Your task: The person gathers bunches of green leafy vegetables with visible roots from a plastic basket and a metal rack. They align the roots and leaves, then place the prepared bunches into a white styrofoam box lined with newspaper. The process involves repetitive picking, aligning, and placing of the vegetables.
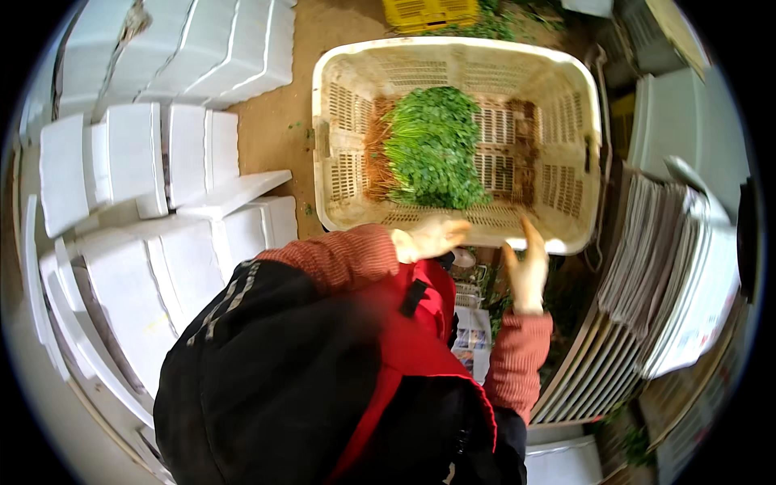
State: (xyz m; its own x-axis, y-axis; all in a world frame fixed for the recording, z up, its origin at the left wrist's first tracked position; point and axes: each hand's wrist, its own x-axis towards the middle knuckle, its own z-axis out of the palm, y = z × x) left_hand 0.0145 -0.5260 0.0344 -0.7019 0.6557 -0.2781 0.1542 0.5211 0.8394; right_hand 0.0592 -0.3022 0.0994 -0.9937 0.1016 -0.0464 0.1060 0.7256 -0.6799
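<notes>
A large off-white plastic basket (461, 43) with slotted walls stands on the ground in front of me. On its floor, left of the middle, lies a heap of leafy green herbs (433, 145), roots towards the left and leaves towards the right. My left hand (433, 235) is at the basket's near rim, fingers pointing right, holding nothing that I can see. Further right, my right hand (527, 267) points at the same rim with thumb and fingers apart and nothing between them. Whether either hand touches the rim, I cannot tell.
White foam boxes (182, 260) are stacked along the left side. A yellow crate (430, 13) and loose greens (485, 29) lie beyond the basket. At the right, a pile of newspapers (655, 254) rests on a slatted rack (594, 370). Printed paper (473, 339) lies beside my body.
</notes>
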